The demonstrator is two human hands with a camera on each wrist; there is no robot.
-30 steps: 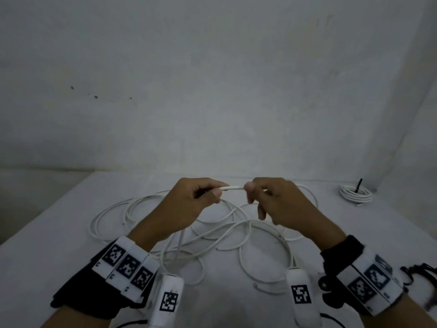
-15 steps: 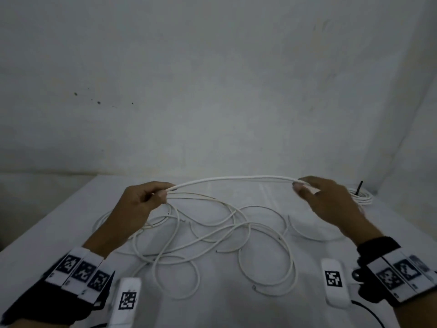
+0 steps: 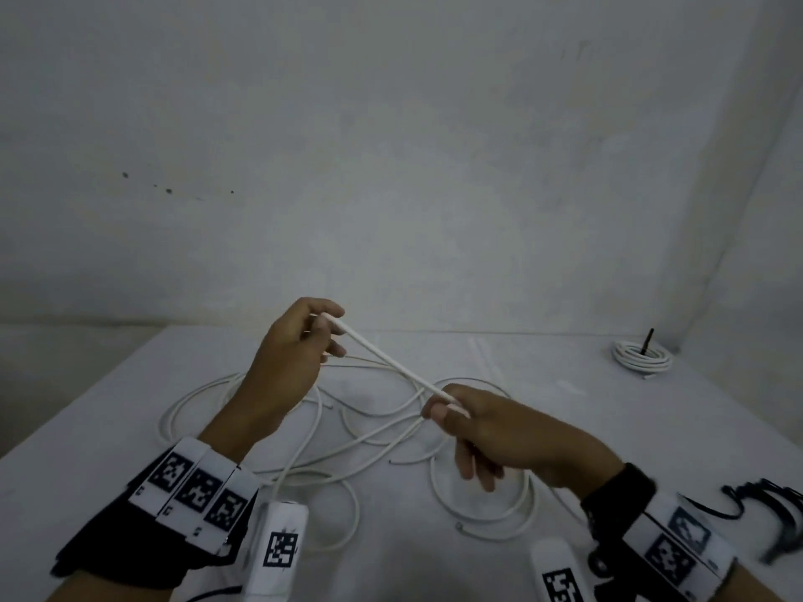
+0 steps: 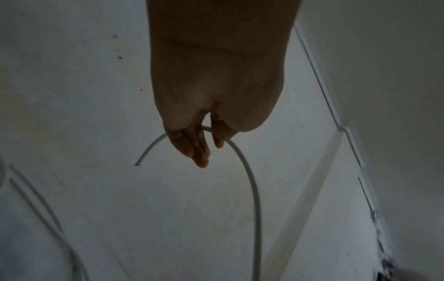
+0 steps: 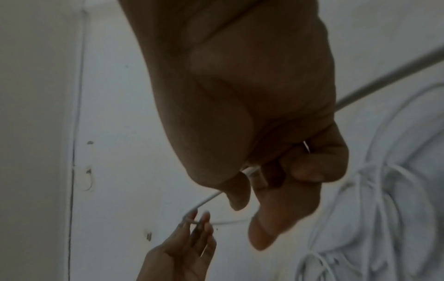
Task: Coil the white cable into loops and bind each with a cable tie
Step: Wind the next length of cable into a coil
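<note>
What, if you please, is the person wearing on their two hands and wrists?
The left hand and right hand are bare. Each wrist carries a black strap with a band of white square-patterned marker tiles and a white capsule-shaped wrist camera unit bearing a similar marker.

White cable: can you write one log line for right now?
left hand: pinches white cable | right hand: grips cable | span: straight between hands | rest: loose on table

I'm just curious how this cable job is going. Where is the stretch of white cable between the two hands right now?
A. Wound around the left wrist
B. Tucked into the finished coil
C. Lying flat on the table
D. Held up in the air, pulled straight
D: the cable runs straight between the raised left hand and right hand, above the table.
</note>
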